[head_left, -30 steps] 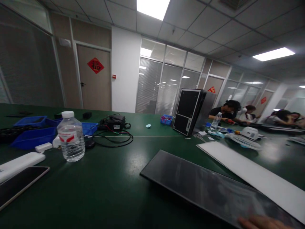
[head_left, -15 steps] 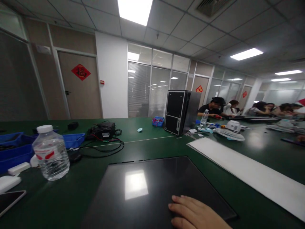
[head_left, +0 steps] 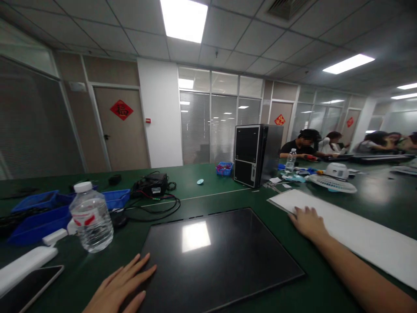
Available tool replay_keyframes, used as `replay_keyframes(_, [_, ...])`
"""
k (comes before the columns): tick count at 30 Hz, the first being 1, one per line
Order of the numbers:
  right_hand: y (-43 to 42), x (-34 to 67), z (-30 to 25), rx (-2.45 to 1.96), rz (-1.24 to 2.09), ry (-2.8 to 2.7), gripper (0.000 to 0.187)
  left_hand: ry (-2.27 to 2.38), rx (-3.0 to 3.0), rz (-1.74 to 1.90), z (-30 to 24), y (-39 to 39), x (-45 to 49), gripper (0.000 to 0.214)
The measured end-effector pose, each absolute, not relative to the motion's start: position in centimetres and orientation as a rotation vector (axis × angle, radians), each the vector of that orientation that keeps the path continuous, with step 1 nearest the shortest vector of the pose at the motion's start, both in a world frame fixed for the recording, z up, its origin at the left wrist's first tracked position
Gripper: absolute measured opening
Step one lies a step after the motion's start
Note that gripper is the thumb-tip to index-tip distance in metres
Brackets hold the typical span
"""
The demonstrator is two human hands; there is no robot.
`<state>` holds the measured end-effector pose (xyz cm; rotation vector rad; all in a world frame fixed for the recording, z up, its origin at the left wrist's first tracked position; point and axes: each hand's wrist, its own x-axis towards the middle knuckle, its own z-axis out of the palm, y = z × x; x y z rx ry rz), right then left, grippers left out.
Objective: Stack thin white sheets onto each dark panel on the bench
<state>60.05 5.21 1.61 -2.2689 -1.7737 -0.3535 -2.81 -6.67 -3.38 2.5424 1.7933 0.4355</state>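
A dark, glossy flat panel like a monitor screen [head_left: 221, 261] lies flat on the green table, reflecting a ceiling light. My left hand [head_left: 120, 284] is at the panel's left edge, fingers spread over its border. Out to the right, my right hand [head_left: 308, 224] rests with fingers apart at the near left edge of a long white panel [head_left: 361, 234]. Neither hand is wrapped around anything.
A water bottle [head_left: 91, 219], a phone [head_left: 35, 287] and blue trays [head_left: 42, 224] are on the left. Behind the dark panel stand a black adapter with cables [head_left: 153, 184], a small blue basket [head_left: 224, 169] and a computer tower [head_left: 247, 154]. People [head_left: 302, 143] sit at far right.
My right hand has moved off the dark panel to the white one at right. My left hand has come into view at the dark panel's left side. The camera view has shifted slightly.
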Motion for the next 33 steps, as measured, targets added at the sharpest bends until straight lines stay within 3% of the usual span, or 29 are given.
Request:
replay_keyframes(5, [4.8, 63.3, -0.9, -2.393, -0.27, -1.769, 0.049, 1.812, 2.48, 0.441, -2.8, -7.5, -2.4, 0.046])
replay_keyframes(13, [2.6, 58.3, 1.7, -2.308, -0.47, -1.897, 0.038, 1.839, 2.522, 0.58, -3.5, -8.0, -1.8, 0.043])
replay_keyframes(19, [-1.0, 48.7, 3.5, -1.844, -0.474, -2.325, 0.031, 1.857, 2.452, 0.544, -3.5, -7.6, -2.6, 0.04])
replay_keyframes(27, [-3.8, 43.8, 3.2, -1.045, 0.026, -2.635, 0.036, 1.994, 2.39, 0.59, -4.0, -7.0, -2.8, 0.046])
replay_keyframes(33, [-0.1, 49.3, 2.3, -1.585, -0.192, -2.359, 0.046, 2.009, 2.367, 0.642, -4.4, -6.4, -3.0, 0.052])
